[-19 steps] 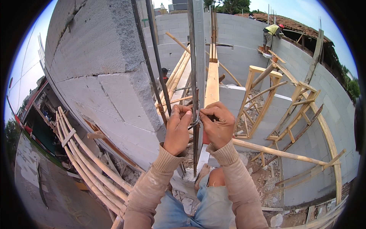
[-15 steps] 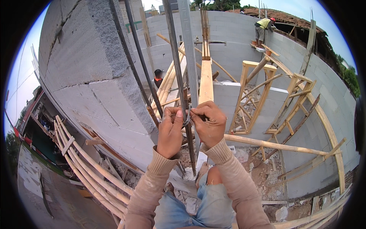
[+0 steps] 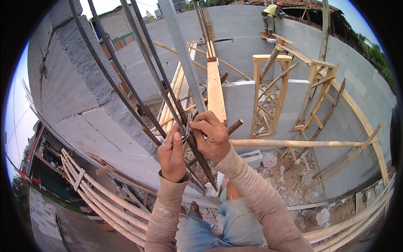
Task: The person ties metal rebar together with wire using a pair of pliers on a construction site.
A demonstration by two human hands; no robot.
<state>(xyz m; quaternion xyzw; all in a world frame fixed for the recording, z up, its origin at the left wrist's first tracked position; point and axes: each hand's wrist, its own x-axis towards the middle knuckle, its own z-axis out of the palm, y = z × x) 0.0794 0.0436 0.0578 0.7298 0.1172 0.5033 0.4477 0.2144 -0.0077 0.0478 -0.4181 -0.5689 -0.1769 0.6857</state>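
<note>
Tall steel rebars [image 3: 147, 48] rise beside a block wall end and lean to the left. At about their mid-height my left hand [image 3: 171, 154] is closed, thumb up, gripping one side of a thin bent steel stirrup [image 3: 187, 133] against the bars. From the other side my right hand [image 3: 210, 136] pinches the stirrup's bent end between thumb and fingertips. Parts of the stirrup are hidden by the fingers. The bars run down between my forearms to rubble near my feet.
A grey block wall [image 3: 113, 130] stands close on my left. Bamboo poles [image 3: 107, 195] lie at lower left, and another pole [image 3: 294, 143] crosses at right. Wooden frames [image 3: 273, 96] stand beyond. A worker in a yellow vest [image 3: 270, 19] is at the far wall. Below lies rubble [image 3: 273, 189].
The view has shifted, and the rebars now lean further left, their upper parts spread apart. Both hands appear further left, still closed at the stirrup. The right hand shows more of its back.
</note>
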